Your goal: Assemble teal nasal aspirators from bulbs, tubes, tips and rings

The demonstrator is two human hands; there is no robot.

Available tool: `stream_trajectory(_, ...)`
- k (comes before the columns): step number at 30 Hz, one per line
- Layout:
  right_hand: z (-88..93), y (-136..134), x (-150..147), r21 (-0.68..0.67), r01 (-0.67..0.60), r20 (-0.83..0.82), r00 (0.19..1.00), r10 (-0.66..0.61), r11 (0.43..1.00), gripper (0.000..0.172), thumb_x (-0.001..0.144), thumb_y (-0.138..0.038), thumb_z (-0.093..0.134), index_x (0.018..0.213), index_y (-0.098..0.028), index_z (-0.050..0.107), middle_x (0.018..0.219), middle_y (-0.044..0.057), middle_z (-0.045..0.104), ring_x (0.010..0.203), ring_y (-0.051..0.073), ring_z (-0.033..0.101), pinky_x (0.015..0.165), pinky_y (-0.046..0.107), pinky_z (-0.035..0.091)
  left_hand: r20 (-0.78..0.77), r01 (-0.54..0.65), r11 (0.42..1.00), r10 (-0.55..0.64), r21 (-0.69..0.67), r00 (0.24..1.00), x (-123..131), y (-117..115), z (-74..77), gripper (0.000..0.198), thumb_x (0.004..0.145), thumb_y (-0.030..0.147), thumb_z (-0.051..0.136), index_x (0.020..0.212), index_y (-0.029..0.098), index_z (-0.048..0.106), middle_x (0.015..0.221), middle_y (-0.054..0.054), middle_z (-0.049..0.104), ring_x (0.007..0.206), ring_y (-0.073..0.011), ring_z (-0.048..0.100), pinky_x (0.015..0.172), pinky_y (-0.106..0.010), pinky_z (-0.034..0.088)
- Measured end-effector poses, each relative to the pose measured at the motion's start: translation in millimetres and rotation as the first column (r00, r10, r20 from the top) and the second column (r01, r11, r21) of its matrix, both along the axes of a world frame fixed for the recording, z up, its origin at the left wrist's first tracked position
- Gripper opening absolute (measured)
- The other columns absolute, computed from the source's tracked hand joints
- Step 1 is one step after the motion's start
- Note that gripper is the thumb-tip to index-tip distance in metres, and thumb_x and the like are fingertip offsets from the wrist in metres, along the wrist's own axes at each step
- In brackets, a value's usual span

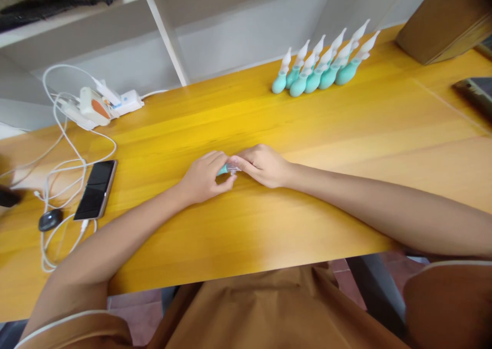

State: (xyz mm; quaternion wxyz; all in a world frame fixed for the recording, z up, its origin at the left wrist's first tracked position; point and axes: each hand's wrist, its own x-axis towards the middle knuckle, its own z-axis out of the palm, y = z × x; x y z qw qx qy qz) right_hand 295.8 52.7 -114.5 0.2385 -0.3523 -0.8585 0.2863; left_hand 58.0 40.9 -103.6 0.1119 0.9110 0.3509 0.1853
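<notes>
Both hands meet over the middle of the table (246, 236). My left hand (207, 177) is closed around the teal bulb of a bulb syringe (232, 168), and only a little of the bulb shows between the fingers. From the right, my right hand (263, 165) grips the clear end of the same syringe between thumb and fingers. Its tip is hidden inside that hand. At the back of the table stand several similar teal bulb syringes (321, 77) in a cluster, with whitish nozzles pointing up.
On the left lie a phone (96, 190), a black round object (50, 219) and looped white cables (82, 159). A power strip with plugs (100, 105) sits behind them. A brown box (442, 21) and a dark device (476, 95) are at the right.
</notes>
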Motion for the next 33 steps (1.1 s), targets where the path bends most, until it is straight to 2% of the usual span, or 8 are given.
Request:
stream_trajectory(13, -1.7, 3.7, -0.4, 0.001, 0.015, -0.016, 1.0, -0.015, 1.0, 0.085, 0.117, -0.075, 0.021, 0.081, -0.016, 0.071, 0.079, 0.009, 0.072, 0.069, 0.017, 0.061, 0.07, 0.033, 0.036, -0.007, 0.007, 1.0, -0.007, 0.014, 1.0, 0.0, 0.6, -0.6, 0.01, 0.102, 0.031, 0.056, 0.097, 0.023, 0.055, 0.091, -0.006, 0.067, 0.086, -0.0245, 0.064, 0.081, -0.039, 0.053)
stream_trajectory(18, -7.0, 14.7, 4.1, 0.063, -0.04, -0.028, 0.999, 0.042, 0.997, 0.083, 0.118, -0.073, 0.021, 0.074, -0.017, 0.064, 0.071, 0.007, 0.065, 0.064, 0.014, 0.054, 0.068, 0.031, 0.033, -0.001, 0.013, 1.0, -0.013, 0.001, 1.0, -0.9, 1.9, -1.1, 0.008, 0.104, 0.03, 0.055, 0.103, 0.022, 0.058, 0.094, -0.007, 0.069, 0.088, -0.0242, 0.065, 0.082, -0.039, 0.053)
stream_trajectory(25, -8.8, 28.7, 11.1, 0.092, -0.098, -0.054, 0.993, 0.104, 0.991, 0.081, 0.119, -0.071, 0.022, 0.068, -0.017, 0.054, 0.063, 0.003, 0.056, 0.056, 0.01, 0.043, 0.061, 0.03, 0.029, 0.022, 0.04, 0.998, -0.04, -0.041, 0.999, -2.9, 3.9, -1.8, 0.017, 0.109, 0.033, 0.054, 0.116, 0.021, 0.064, 0.104, -0.008, 0.073, 0.093, -0.024, 0.068, 0.085, -0.037, 0.053)
stream_trajectory(28, -7.9, 33.5, 12.8, 0.103, -0.143, -0.048, 0.988, 0.149, 0.984, 0.082, 0.118, -0.074, 0.019, 0.066, -0.018, 0.048, 0.06, 0.001, 0.051, 0.054, 0.009, 0.037, 0.06, 0.03, 0.028, 0.005, 0.047, 0.997, -0.047, -0.066, 0.999, -4.5, 4.5, -1.4, 0.021, 0.11, 0.035, 0.053, 0.118, 0.02, 0.065, 0.103, -0.007, 0.074, 0.089, -0.0225, 0.068, 0.082, -0.035, 0.052)
stream_trajectory(33, -8.7, 35.5, 11.9, 0.098, -0.201, -0.067, 0.976, 0.208, 0.975, 0.081, 0.117, -0.074, 0.018, 0.065, -0.019, 0.043, 0.06, 0.0, 0.047, 0.054, 0.008, 0.035, 0.059, 0.029, 0.028, -0.021, 0.082, 0.994, -0.084, -0.066, 0.996, -6.6, 5.9, -1.7, 0.027, 0.111, 0.039, 0.051, 0.122, 0.02, 0.067, 0.101, -0.007, 0.075, 0.087, -0.022, 0.069, 0.08, -0.034, 0.051)
